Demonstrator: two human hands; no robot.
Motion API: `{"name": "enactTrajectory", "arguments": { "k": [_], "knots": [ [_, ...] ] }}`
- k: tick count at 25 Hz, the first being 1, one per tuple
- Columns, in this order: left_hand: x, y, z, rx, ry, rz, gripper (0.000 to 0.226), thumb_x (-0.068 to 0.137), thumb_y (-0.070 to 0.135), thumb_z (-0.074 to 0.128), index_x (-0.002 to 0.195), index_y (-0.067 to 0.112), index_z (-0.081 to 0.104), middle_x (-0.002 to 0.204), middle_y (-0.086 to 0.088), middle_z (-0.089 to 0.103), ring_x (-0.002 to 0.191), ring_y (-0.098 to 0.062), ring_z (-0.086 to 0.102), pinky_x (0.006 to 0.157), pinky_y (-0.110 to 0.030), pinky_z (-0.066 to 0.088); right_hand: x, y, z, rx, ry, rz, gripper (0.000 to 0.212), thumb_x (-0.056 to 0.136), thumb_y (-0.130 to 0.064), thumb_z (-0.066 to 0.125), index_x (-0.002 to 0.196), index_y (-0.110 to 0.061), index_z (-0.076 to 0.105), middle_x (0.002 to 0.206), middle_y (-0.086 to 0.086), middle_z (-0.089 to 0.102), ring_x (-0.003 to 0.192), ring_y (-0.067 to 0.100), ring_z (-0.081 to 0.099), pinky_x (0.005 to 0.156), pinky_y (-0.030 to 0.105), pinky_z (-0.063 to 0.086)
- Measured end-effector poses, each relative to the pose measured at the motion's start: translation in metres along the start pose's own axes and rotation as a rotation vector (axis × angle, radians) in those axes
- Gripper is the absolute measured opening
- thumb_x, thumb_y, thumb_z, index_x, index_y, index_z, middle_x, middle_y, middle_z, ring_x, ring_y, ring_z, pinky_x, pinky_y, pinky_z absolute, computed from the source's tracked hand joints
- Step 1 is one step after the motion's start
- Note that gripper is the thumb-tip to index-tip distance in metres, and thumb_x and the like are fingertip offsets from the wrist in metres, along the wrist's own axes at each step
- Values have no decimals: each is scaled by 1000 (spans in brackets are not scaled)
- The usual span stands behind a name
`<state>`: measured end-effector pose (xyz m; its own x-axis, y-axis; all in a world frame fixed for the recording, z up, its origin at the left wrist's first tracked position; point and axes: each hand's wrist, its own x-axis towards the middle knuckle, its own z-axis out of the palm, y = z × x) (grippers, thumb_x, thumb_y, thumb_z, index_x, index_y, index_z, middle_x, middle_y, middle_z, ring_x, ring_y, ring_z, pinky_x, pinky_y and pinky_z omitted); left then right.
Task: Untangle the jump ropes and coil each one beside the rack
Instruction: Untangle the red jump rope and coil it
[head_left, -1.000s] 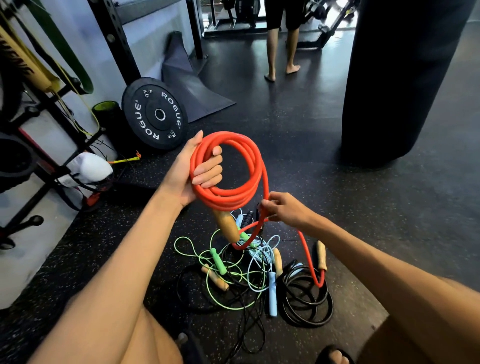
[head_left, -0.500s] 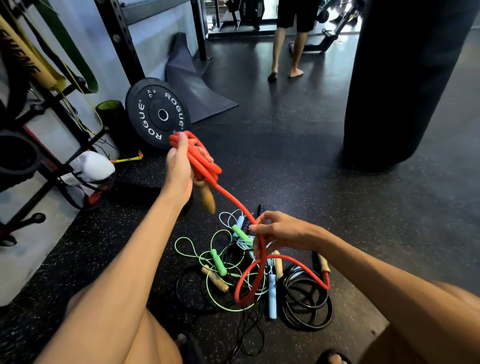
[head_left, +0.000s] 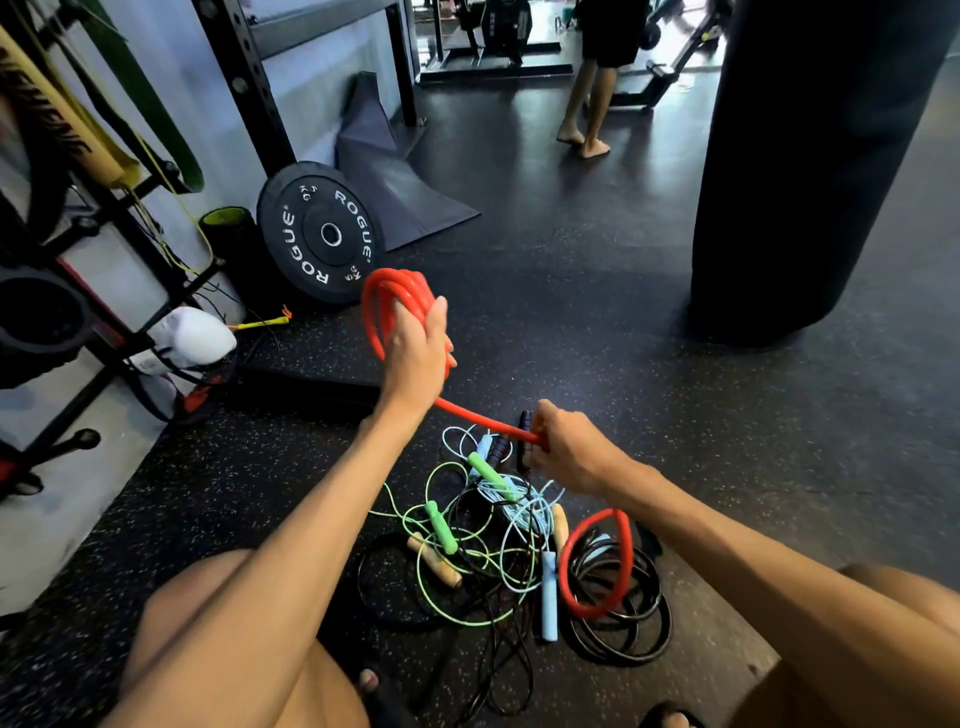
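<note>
My left hand (head_left: 415, 353) grips a coil of thick red jump rope (head_left: 387, 306), held up above the floor. A straight stretch of the same rope runs down to my right hand (head_left: 569, 454), which pinches it; below that hand a red loop (head_left: 597, 566) hangs over the pile. On the floor lies a tangle: a green rope with green handles (head_left: 441, 527), a light blue rope with a blue handle (head_left: 549, 597), wooden handles (head_left: 434, 561), and coiled black rope (head_left: 623, 623). The rack (head_left: 104, 249) stands at the left.
A black Rogue weight plate (head_left: 322, 234) leans near the rack's upright. A white glove (head_left: 189, 332) sits at the rack's foot. A black punching bag (head_left: 810, 156) hangs at the right. A person's legs (head_left: 587, 114) stand far back. My knees frame the pile.
My left hand has turned over, its back now towards me, with the red coil wound tighter. My right hand moved up along the rope, pulling it taut; the hanging loop shrank.
</note>
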<state>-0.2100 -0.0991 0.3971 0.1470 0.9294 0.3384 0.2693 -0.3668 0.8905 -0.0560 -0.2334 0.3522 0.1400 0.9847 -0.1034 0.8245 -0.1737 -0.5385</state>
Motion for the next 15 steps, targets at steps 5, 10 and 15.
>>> {"name": "enactTrajectory", "arguments": {
  "k": [5, 10, 15],
  "knots": [
    [-11, -13, 17, 460, -233, 96, 54, 98, 53, 40, 123, 4, 43, 96, -25, 68, 86, -44, 66, 77, -50, 51, -2, 6, 7, -339, 104, -294, 6, 102, -24, 50, 100, -19, 52, 96, 0, 64, 89, 24, 62, 63, 33, 36],
    [-12, -12, 12, 674, -454, 143, 39, 99, 50, 43, 112, 13, 48, 95, -19, 71, 88, -41, 66, 81, -47, 50, 5, 7, -8, -557, 350, -557, 30, 101, -39, 34, 102, -26, 60, 95, -6, 59, 89, 18, 53, 73, 34, 39],
    [-12, -9, 11, 487, -725, -46, 40, 100, 45, 49, 91, 9, 62, 69, -3, 67, 59, -12, 64, 64, -31, 45, 6, 1, -12, -313, 411, -647, 33, 103, -38, 39, 96, -15, 61, 87, 0, 58, 81, 19, 50, 74, 30, 36]
  ]
}}
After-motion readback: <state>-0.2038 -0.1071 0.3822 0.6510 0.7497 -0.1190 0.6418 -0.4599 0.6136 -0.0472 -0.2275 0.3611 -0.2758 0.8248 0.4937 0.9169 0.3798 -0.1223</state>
